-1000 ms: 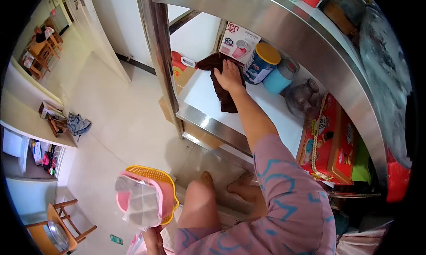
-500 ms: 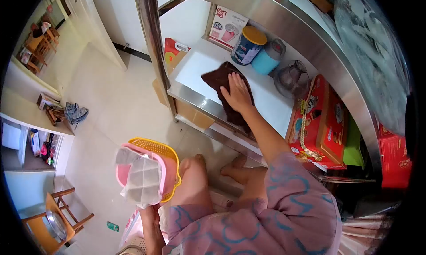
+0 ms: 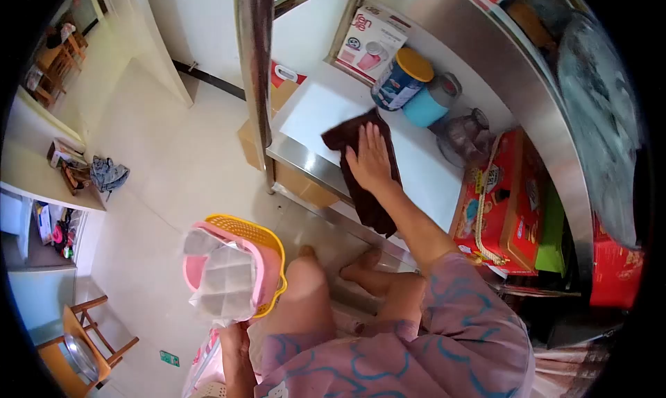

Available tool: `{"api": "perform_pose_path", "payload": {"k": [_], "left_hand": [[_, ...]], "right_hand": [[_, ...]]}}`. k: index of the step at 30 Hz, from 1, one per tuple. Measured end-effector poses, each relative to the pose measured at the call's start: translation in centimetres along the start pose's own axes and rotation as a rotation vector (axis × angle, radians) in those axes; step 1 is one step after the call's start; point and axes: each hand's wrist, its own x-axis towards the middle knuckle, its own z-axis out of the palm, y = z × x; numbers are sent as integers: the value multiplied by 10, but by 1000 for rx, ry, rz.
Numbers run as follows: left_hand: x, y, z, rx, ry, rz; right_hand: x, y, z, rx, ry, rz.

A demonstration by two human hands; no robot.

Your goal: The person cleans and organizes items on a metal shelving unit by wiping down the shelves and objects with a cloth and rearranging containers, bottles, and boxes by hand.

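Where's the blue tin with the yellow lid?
In the head view, the blue tin stands above and right of centre, on the white shelf, between the white box and the light blue container.

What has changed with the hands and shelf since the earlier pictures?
The right hand and brown cloth moved from beside the white box to the shelf's front edge, the cloth now overhanging it. No visible new grasp or release. The left hand stays below the pink basket.
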Motion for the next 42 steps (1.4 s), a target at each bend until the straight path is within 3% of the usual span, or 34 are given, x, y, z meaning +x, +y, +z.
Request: {"api": "perform_pose_path", "payload": {"k": [2,5,14,17,23,25,27,28,39,42], "left_hand": [[1,2,4,-91,7,-27],[22,-47,-41,-141,-10,79],[22,-12,-2,-26,104,-16],[24,-17,-4,-6,103,-27],[15,-14,2,3,101,0],[5,-9,12,-8,85,-2],[-6,-7,15,-24,89,-25],[-13,-6,18,-20,79,-12],[-28,-14,26,118,-28,-16],[-29,-8,44,49,-8,-9]], "right_hand": [[49,-9,16,10,88,-129],[125,-21,39,50,69,-116],[231,-39,60,65,50,-222],[219,-48,63,27,79,-193],[154,-105,52,63,25,-592],[120,-122,40,198,-54,-494],[96,-130,35,262,15,-454],[87,-129,30,294,-76,-421],[-61,-1,-53,300,-156,-558],[-66,14,-59,268,-185,-445]]}}
